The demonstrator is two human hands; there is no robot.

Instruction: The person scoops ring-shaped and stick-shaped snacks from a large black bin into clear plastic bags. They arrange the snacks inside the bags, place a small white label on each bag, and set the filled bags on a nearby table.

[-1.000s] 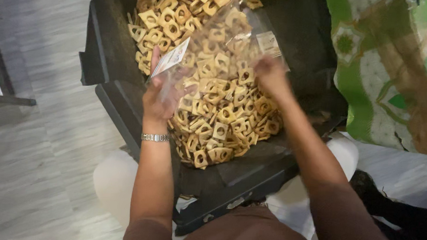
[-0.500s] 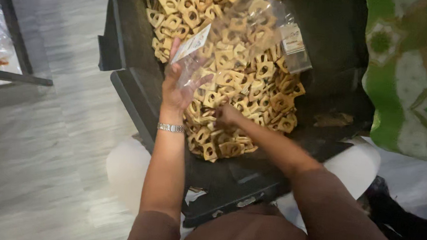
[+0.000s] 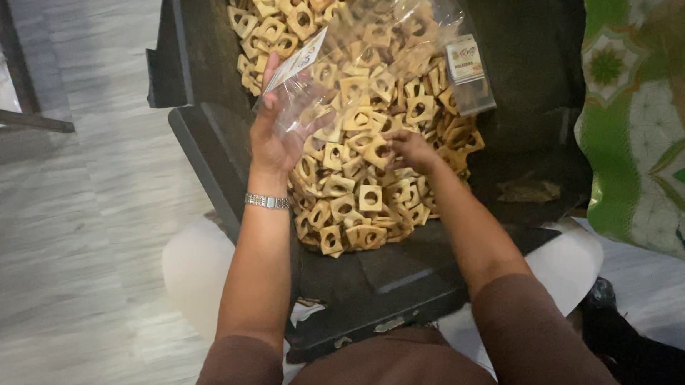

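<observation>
Our left hand (image 3: 280, 132) pinches the clear bag (image 3: 379, 55) open by its mouth; our right hand (image 3: 410, 148) closes loosely on square-holed snacks (image 3: 358, 182) just below the bag. A slack pinch could let it sag — pieces would spill. The black bin (image 3: 206, 140) crowds both wrists.

Left hand (image 3: 280, 132) holds clear bag (image 3: 371, 55); right hand (image 3: 410, 149) seemingly grasps square crackers (image 3: 358, 193).

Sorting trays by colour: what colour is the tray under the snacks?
Black tray, clearest in the head view.
</observation>
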